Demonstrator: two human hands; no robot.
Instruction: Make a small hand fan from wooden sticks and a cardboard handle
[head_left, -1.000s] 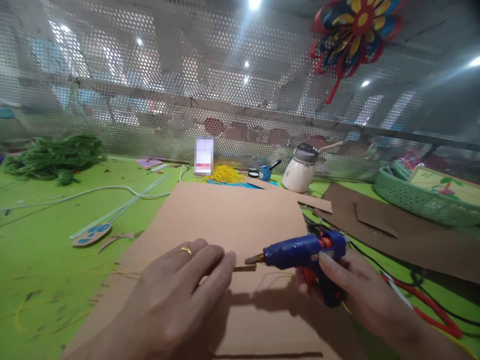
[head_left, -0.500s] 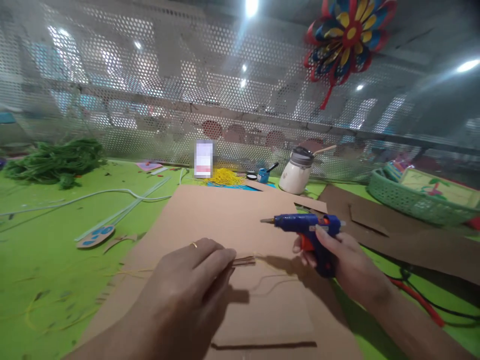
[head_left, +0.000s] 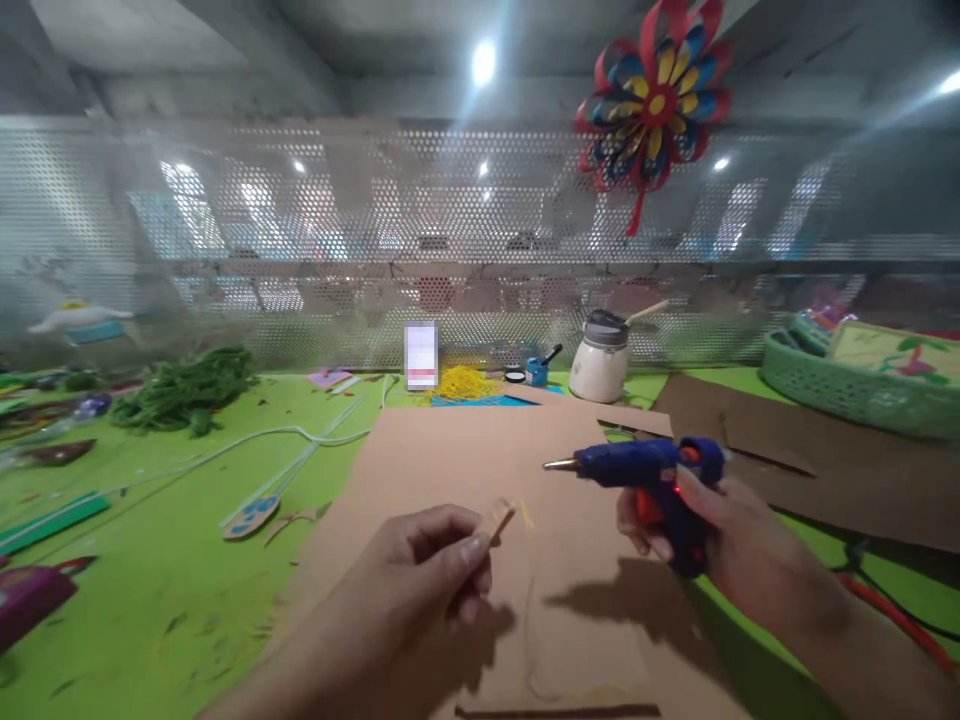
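My left hand [head_left: 431,565] pinches a small strip of brown cardboard [head_left: 501,524] between thumb and fingers, above a large cardboard sheet [head_left: 450,450]. A thin yellow strand [head_left: 531,600] trails near the strip and down across the cardboard. My right hand [head_left: 720,530] is wrapped round the grip of a blue hot glue gun [head_left: 652,465] with an orange trigger. Its metal nozzle points left, apart from the strip, and a red light shows on its body. Shadows of both hands fall on the cardboard.
Behind the sheet stand a white jar [head_left: 600,365], a small blue paint pot [head_left: 537,371] and a heap of yellow strands [head_left: 466,381]. Green yarn [head_left: 187,390] lies left; a green basket [head_left: 862,390] sits right on dark cardboard. A red-and-black cable [head_left: 892,610] runs at lower right.
The view has tilted up slightly. My left hand has turned, so the cardboard strip now points up and to the right. The glue gun stays in my right hand.
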